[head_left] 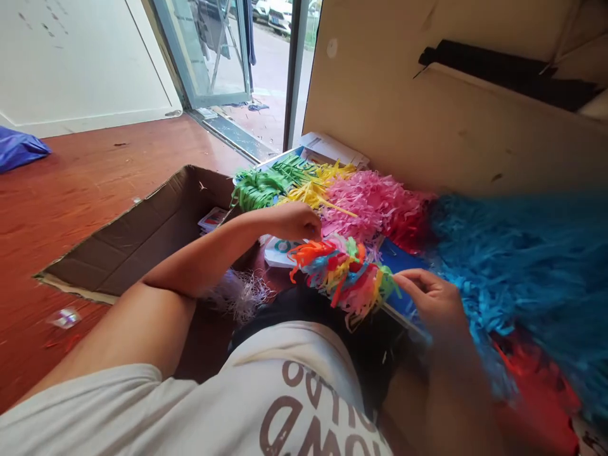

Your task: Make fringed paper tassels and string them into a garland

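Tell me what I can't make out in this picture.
All in the head view:
Left hand: its fingertips are hidden by the hand itself, so its grip on the multicoloured fringe garland is unclear.
Cardboard box: partly hidden by the left forearm.
Blue fringe pile: cut off by the right edge.
White car: number plate too small to read.

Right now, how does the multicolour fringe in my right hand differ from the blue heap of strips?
The multicolour fringe mixes orange, red, yellow, pink, green and blue; the blue heap is blue throughout. The multicolour fringe is a small, narrow bundle, while the blue heap spreads much wider. The multicolour fringe is pinched at its green end by your right hand; the blue heap lies off to the right. Both consist of thin strips.
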The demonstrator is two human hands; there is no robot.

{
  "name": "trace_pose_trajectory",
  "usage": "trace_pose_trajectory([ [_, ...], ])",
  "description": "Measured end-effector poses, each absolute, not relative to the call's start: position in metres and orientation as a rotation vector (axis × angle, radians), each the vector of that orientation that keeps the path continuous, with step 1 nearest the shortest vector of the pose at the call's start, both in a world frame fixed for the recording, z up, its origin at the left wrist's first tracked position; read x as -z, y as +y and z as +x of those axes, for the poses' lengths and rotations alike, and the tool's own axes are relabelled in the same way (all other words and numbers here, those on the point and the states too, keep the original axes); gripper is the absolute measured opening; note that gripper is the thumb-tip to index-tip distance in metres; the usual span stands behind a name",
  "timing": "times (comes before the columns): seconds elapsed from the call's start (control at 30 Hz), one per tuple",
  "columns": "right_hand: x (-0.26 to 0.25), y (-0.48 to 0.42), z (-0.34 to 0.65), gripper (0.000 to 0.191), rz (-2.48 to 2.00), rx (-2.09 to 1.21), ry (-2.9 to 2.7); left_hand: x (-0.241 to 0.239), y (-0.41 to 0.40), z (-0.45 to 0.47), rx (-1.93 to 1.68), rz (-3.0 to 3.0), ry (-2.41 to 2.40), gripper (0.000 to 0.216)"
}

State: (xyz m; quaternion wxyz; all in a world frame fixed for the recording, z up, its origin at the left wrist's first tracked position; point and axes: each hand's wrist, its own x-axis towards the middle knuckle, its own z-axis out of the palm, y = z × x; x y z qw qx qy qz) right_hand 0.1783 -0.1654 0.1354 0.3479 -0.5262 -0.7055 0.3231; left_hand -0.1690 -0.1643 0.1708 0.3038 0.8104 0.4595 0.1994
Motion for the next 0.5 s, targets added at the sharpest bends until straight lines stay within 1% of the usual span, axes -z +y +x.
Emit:
trace_pose_trajectory([
  [0.07,-0.13,-0.162,0.171,0.029,-1.311,-1.138,-1.611,-0.17,-0.155,-0.166,-0.585,1.986,1.32,0.016],
  [0.13,-0.121,-0.161,0.158,0.032,-1.211,-1.468,-1.324,-0.166,-0.146,-0.152,-0.746,1.734,1.43,0.024],
  [0.2,-0.111,-0.162,0.139,0.033,-1.105,-1.693,-1.079,-0.159,-0.144,-0.128,-0.866,1.628,1.461,0.031],
  [0.27,-0.102,-0.164,0.121,0.029,-1.038,-1.794,-0.918,-0.152,-0.153,-0.098,-0.839,1.809,1.406,0.027],
  [0.33,-0.097,-0.166,0.108,0.022,-0.999,-1.848,-0.829,-0.146,-0.17,-0.069,-0.693,2.14,1.369,0.019],
  [0.37,-0.095,-0.166,0.104,0.018,-0.986,-1.867,-0.808,-0.142,-0.181,-0.057,-0.592,2.288,1.365,0.019],
  [0.43,-0.093,-0.165,0.104,0.014,-0.974,-1.893,-0.772,-0.133,-0.2,-0.038,-0.44,2.487,1.377,0.027],
  [0.5,-0.095,-0.163,0.109,0.014,-0.972,-1.888,-0.727,-0.12,-0.216,-0.028,-0.424,2.594,1.408,0.036],
])
